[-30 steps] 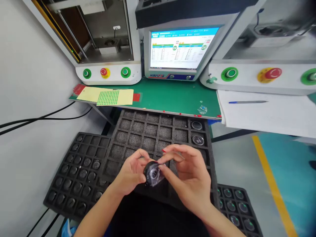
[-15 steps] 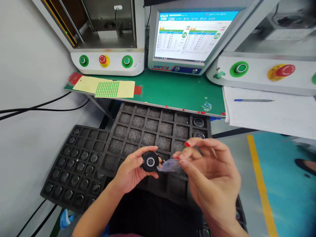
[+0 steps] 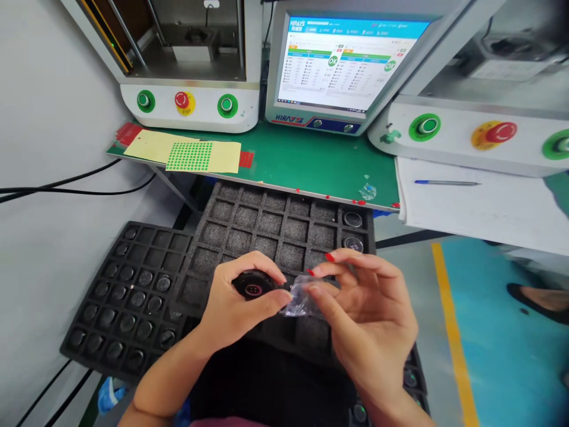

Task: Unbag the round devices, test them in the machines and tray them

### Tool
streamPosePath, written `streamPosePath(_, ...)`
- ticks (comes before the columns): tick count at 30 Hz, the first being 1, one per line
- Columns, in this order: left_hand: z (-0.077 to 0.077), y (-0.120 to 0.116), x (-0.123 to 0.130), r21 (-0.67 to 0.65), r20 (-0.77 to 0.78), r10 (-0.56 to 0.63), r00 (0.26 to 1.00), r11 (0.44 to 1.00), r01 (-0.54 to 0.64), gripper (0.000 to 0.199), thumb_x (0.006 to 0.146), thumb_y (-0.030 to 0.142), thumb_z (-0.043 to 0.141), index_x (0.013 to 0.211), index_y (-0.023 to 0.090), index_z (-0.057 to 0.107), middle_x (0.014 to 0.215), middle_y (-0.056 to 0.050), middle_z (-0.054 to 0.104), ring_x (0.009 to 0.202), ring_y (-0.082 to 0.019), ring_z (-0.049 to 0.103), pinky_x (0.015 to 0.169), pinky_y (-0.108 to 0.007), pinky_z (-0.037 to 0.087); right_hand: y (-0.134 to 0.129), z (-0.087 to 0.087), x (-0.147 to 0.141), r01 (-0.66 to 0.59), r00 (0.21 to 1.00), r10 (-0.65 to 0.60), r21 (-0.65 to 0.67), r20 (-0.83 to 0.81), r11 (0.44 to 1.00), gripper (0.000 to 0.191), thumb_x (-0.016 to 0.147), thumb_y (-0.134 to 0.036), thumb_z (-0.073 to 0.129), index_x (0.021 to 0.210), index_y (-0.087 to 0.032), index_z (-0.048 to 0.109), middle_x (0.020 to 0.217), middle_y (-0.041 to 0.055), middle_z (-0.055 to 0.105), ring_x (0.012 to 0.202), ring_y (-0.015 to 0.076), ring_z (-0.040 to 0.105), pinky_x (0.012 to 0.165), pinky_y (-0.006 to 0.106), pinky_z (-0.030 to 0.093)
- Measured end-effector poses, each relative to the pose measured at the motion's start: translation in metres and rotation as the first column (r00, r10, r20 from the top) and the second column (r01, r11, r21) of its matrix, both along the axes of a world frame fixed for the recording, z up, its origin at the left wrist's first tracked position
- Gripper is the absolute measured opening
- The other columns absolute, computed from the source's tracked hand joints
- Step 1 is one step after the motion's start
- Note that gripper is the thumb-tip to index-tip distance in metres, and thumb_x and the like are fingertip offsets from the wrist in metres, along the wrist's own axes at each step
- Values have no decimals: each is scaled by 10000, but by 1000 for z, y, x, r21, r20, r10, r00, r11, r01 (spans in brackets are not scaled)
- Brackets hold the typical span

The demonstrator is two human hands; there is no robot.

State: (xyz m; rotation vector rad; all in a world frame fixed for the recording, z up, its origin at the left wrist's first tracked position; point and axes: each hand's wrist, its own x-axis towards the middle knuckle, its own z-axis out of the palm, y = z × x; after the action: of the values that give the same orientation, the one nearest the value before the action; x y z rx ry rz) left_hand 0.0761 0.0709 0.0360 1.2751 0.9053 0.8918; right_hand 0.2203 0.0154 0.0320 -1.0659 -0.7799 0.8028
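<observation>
My left hand (image 3: 229, 311) is closed around a round black smartwatch body (image 3: 252, 289), its ringed back with small contacts facing up. The tips of the left thumb and index finger meet a crinkled clear plastic film (image 3: 300, 300) just right of the watch. On the film's other side, my right hand (image 3: 373, 320) pinches it between thumb and index finger, the other fingers loosely curled. Both hands are above the near part of a black foam tray (image 3: 267, 234) with square pockets. Two round watch bodies (image 3: 353, 219) sit in its right column.
A second foam tray (image 3: 166, 261) with several round pieces lies left. Behind are a green bench (image 3: 306, 157) with dotted sticker sheets (image 3: 191, 156), a monitor (image 3: 338, 65), and machines with green and red buttons. Papers and a pen (image 3: 447, 182) lie right; a person's foot (image 3: 540, 302) shows beyond.
My left hand has turned the watch body and tilted it, and its thumb and index finger have come to the film. The film is more crumpled. The view has shifted slightly.
</observation>
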Motion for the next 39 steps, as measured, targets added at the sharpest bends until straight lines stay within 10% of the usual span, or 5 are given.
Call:
streamPosePath(8,14,3,6,145,-141,26,990,989,-5,94,755,184,722,666,188,751,565,12,613,500,-96,524,519,-232,417,-2,-1,-1,-8,996,6,16,87,1000,466,757,36,663,1092,-277,585,1091,23,557,833,110,678,644,209,634)
streamPosePath(14,14,0,6,187,-178,41,983,982,-7,138,768,167,707,633,182,731,559,11,608,476,-91,522,493,-230,407,0,4,9,-24,922,-39,156,385,987,611,726,61,671,1197,-312,559,1228,53,527,1141,219,618,957,443,592)
streamPosePath(19,17,-2,8,222,-186,44,982,975,-1,138,763,154,717,627,178,726,560,10,613,489,-91,547,474,-213,401,0,13,16,-172,811,75,113,580,979,662,752,87,636,1257,-325,518,1317,68,480,961,189,697,763,372,666)
streamPosePath(34,6,1,17,-388,166,-29,986,917,92,253,634,281,861,549,136,672,574,25,563,345,-35,463,293,-148,306,-31,6,24,-135,747,-1,153,665,979,806,702,106,663,1358,-336,510,1496,-74,421,954,104,703,723,224,681)
streamPosePath(39,10,-5,17,-16,30,32,999,999,-31,151,744,194,750,600,169,713,580,13,610,415,-65,532,382,-174,420,-22,6,18,-34,871,-49,161,488,986,855,670,167,652,1331,-361,530,1418,-13,488,911,117,701,721,253,674)
